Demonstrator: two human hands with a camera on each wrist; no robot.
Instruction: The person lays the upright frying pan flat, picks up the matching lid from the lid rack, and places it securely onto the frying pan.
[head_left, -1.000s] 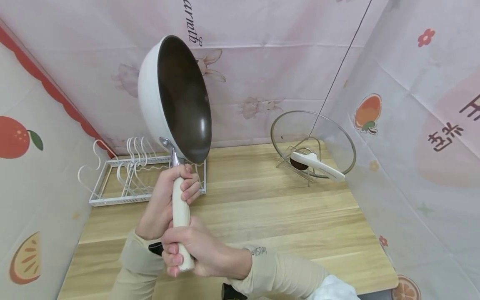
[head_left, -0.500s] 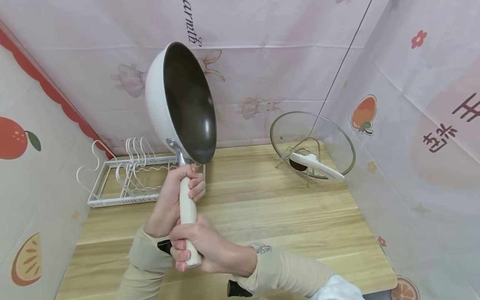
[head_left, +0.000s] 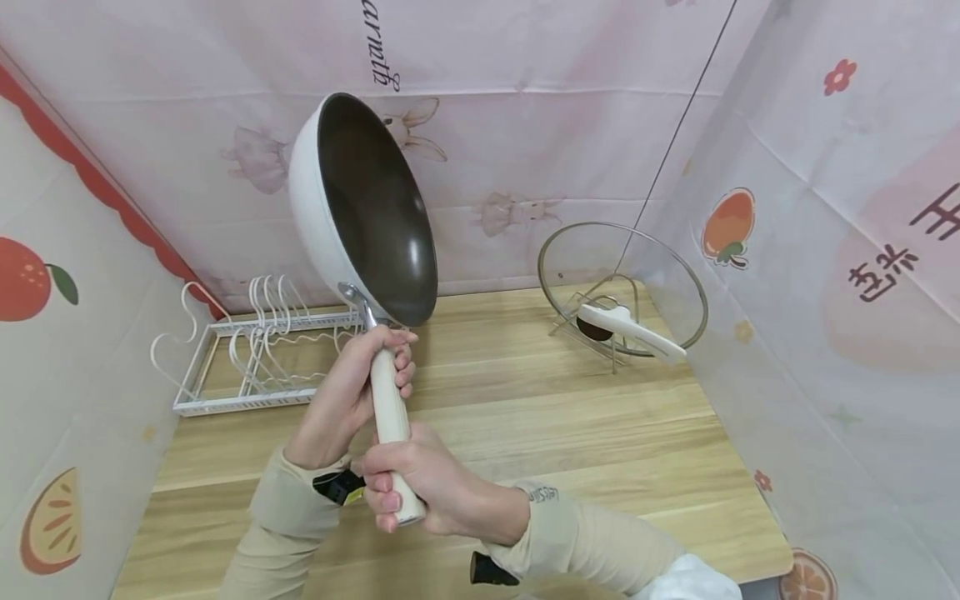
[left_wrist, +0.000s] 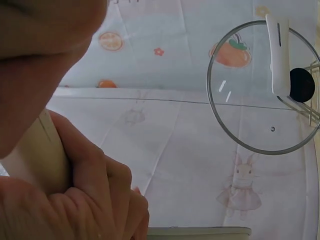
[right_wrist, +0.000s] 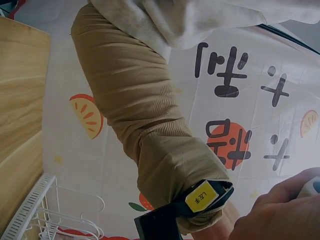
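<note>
In the head view, a white wok (head_left: 315, 192) with a dark inner surface (head_left: 375, 208) is held up in the air, tilted so its opening faces right. My left hand (head_left: 356, 379) grips the cream handle (head_left: 390, 400) near the metal neck. Lower down, my right hand (head_left: 442, 483) wraps the handle's end. The left wrist view has curled fingers (left_wrist: 95, 185) close around that handle (left_wrist: 42, 155). In the right wrist view, part of my right hand (right_wrist: 280, 210) shows at the lower right, beside the left sleeve (right_wrist: 175, 165).
A white wire dish rack (head_left: 247, 400) stands at the table's back left, partly below the wok. At the back right, a glass lid (head_left: 547, 258) with a white handle (head_left: 637, 333) leans upright in a wire stand (head_left: 613, 362). Printed sheets (head_left: 510, 150) surround the wooden table (head_left: 570, 442).
The handle's lower end has shifted right, with both hands moving along with it. The wok sits slightly lower and farther right in the head view. Rack and lid stay put.
</note>
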